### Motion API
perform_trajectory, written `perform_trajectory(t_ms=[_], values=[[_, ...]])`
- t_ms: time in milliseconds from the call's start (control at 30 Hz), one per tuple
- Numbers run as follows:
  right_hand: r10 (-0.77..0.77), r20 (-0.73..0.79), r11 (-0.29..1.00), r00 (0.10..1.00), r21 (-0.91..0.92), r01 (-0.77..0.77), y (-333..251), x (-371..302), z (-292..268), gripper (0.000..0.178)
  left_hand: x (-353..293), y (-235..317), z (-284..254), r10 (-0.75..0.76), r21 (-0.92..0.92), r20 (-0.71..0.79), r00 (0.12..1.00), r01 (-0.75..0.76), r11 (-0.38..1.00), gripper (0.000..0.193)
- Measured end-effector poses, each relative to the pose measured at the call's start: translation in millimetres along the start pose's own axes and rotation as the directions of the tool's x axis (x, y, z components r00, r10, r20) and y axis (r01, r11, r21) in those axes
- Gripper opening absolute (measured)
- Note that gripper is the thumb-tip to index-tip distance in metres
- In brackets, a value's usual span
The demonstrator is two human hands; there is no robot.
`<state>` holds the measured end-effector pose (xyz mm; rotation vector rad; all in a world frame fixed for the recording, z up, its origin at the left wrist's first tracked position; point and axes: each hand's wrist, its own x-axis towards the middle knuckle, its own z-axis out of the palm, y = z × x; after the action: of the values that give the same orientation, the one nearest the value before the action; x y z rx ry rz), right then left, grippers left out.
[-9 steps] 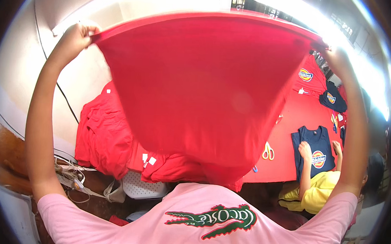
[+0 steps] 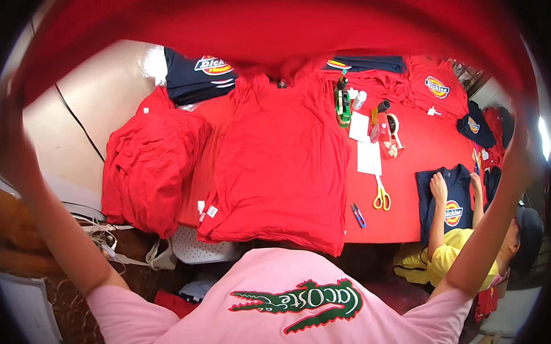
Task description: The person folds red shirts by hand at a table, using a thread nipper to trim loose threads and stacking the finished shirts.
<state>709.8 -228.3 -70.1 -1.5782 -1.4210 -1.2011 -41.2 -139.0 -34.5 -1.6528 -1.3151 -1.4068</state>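
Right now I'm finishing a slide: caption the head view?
Red cloth held up above red garments; a co-worker's hands on a navy shirt.

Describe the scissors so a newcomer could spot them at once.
On the red table, find the stack of red shirts at centre. Right of it, at the near end of the white papers, lie the scissors. Their yellow looped handles set them apart from the smaller blue snips.

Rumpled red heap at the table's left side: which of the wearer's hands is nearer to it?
Left. The left hand, blurred, is raised to the left of the red heap; the right hand, also blurred, is far off to its right. Red cloth stretches between them.
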Motion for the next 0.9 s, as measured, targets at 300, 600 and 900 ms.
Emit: perform_trajectory(t_ms=[300,600,900], values=[[-0.159,0.622,0.925,0.767,0.365,-0.105,-123,-337,-21,0.036,-342,55,6,-0.288,-0.147,0.486,0.825,0.402,0.904,0.033],[-0.281,0.833,0.889,0.476,0.413,-0.199,-134,-484,-62,0.018,-541,43,-34,-0.429,0.074,0.812,0.396,0.659,0.748,0.033],[0.267,0.847,0.404,0.459,0.334,-0.852,-133,-485,2,0.011,-547,28,4,-0.54,-0.001,0.836,0.099,0.984,0.178,0.038]])
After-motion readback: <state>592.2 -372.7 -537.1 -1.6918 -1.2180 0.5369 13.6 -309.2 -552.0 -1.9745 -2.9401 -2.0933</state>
